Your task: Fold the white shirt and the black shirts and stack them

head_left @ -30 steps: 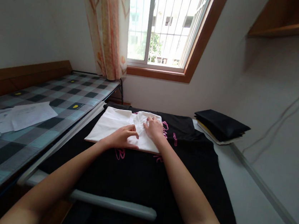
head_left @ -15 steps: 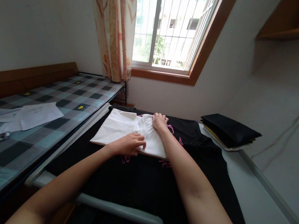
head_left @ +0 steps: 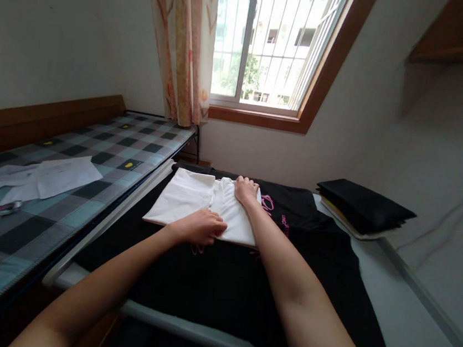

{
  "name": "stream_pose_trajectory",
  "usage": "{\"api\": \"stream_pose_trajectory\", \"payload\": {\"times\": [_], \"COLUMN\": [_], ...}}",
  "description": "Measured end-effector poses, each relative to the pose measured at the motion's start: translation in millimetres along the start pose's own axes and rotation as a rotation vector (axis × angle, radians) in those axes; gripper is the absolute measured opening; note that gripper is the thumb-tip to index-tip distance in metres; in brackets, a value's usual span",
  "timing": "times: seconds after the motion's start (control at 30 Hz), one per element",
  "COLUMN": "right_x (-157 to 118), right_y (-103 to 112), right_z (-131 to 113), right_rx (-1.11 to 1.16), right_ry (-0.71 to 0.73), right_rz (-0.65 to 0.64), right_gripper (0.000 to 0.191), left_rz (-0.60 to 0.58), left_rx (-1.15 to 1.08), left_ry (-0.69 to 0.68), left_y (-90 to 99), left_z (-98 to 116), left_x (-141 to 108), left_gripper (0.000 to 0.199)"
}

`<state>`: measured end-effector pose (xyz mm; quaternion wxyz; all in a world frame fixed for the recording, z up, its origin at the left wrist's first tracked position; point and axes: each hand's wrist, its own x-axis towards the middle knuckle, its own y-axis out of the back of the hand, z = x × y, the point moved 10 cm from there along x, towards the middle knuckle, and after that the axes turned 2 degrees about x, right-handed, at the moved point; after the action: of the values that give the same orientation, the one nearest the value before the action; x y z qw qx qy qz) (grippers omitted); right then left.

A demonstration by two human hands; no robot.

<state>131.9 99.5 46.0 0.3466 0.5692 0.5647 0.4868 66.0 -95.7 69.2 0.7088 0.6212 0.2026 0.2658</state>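
A flat, folded white cloth garment (head_left: 183,195) is laid out on a large black cloth with pink lettering (head_left: 311,283), by which most of the pale grey counter (head_left: 394,287) is covered. The near edge of the white garment is gripped by the curled fingers of the left hand (head_left: 203,226), and its far right part is pressed by the right hand (head_left: 247,190), its fingers bent and close together; whether any fabric is pinched there cannot be told. At the right of the counter, beside the wall, a stack of folded dark cloth (head_left: 364,205) is set, with yellow and white layers showing beneath. On the left, a bed with a grey, black and teal checked mattress (head_left: 147,141) is backed by a brown wooden board (head_left: 50,114), and loose white papers (head_left: 58,176) are scattered on it. The far wall is broken by a barred window with a brown wooden frame (head_left: 270,50), partly covered by a cream curtain with orange flowers (head_left: 187,51).
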Motion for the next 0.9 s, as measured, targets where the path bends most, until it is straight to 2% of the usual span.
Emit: {"api": "stream_pose_trajectory", "payload": {"times": [0.1, 0.23, 0.3, 0.37, 0.5, 0.63, 0.73, 0.9], "right_x": [-4.8, -15.6, -24.2, -35.2, -64.8, -89.4, -94.8, -94.3], "right_y": [1.0, 22.9, 35.7, 45.6, 55.1, 50.2, 46.8, 48.5], "right_z": [-0.9, -3.2, -1.6, -0.2, 3.9, 8.4, 13.0, 18.9], "right_rx": [0.011, 0.069, 0.103, 0.122, 0.07, 0.018, 0.039, 0.031], "right_ry": [0.04, 0.097, 0.117, 0.157, 0.232, 0.257, 0.241, 0.193], "right_rz": [0.019, 0.155, 0.212, 0.235, 0.241, 0.223, 0.226, 0.261], "right_gripper": [0.036, 0.035, 0.034, 0.032, 0.028, 0.025, 0.026, 0.027], "left_rz": [0.09, 0.338, 0.369, 0.356, 0.309, 0.226, 0.196, 0.252], "left_rx": [-0.084, -0.009, 0.056, 0.088, 0.139, 0.194, 0.228, 0.21], "left_ry": [0.115, 0.532, 0.701, 0.783, 0.831, 0.838, 0.823, 0.753], "left_y": [4.2, 21.3, 21.3, 17.2, 11.7, 9.4, 9.4, 10.3], "left_z": [-15.3, -67.8, -88.6, -100.4, -105.3, -100.6, -98.9, -98.9], "left_x": [-0.1, -16.5, -26.5, -30.6, -28.0, -20.9, -18.1, -16.2], "left_gripper": [0.011, 0.024, 0.021, 0.026, 0.032, 0.027, 0.023, 0.019]}}
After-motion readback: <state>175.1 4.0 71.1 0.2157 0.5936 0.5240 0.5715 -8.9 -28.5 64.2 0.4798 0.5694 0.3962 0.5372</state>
